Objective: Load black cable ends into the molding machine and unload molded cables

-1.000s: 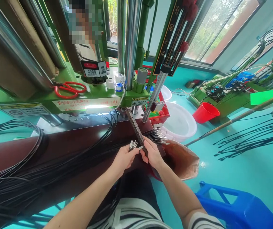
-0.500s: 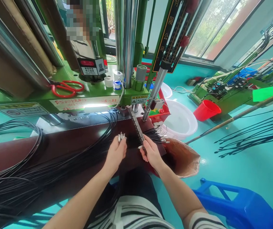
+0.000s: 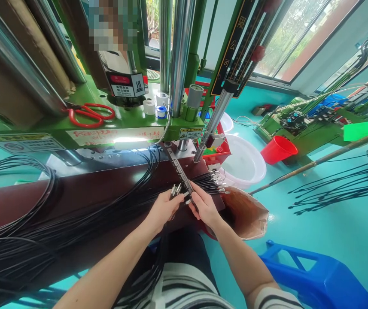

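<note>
My left hand (image 3: 166, 209) is closed on a bunch of black cables, their metal connector ends (image 3: 176, 189) poking out above the fingers. Close beside it, my right hand (image 3: 205, 205) grips the near end of a long, narrow metal mold bar (image 3: 180, 171). The bar slants away toward the base of the green press (image 3: 122, 122), with small notches along it. Both hands nearly meet at the bar's near end. Behind them, a bundle of black cables with metal tips (image 3: 214, 182) lies on the brown table (image 3: 106, 178).
Long black cables (image 3: 74, 227) run across the table's left side. Red-handled scissors (image 3: 92, 116) and white tape rolls (image 3: 150, 106) rest on the press. To the right are a paper-lined bin (image 3: 251, 214), a white basin (image 3: 244, 159), a red bucket (image 3: 278, 151) and a blue stool (image 3: 325, 274).
My left hand has moved right, bringing the connector ends up against the near end of the bar. The bar's far end has swung slightly left; my right hand keeps its hold.
</note>
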A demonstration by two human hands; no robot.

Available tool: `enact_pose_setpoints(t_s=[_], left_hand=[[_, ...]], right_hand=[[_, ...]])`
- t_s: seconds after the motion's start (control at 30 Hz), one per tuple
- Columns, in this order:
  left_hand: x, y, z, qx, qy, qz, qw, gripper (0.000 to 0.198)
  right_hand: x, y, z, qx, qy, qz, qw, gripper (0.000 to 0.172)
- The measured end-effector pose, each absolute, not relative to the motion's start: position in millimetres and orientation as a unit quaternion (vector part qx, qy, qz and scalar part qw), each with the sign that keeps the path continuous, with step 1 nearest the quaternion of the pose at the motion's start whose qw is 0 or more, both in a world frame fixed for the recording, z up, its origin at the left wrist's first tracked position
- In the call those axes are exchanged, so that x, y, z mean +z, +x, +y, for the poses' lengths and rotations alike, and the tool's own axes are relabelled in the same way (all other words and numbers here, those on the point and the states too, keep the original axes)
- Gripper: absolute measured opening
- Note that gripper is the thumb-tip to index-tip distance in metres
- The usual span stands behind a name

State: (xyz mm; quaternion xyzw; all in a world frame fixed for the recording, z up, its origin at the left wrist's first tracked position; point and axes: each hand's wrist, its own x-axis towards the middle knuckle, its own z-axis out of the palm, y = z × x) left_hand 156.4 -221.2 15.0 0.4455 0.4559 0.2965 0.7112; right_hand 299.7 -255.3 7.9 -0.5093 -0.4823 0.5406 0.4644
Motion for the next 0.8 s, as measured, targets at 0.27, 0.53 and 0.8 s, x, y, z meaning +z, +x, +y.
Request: enact_pose_setpoints(t_s=[0.27,0.53,0.8], left_hand=[[15,149,-223,0.396,0.499,0.467,0.613,0.024],[19,150,-225,0.475,0.373,0.468,0.645,0.028],[21,152,-221,0.357,0.383,0.460,0.717,0.032]], right_hand=[[9,296,-256,0.540,-0.519,-0.471,0.467,0.050],[10,302,-255,0.572,-0.507,-0.435,0.476,0.053],[15,304,-255,0.583,-0.494,-0.470,0.442,0.051]])
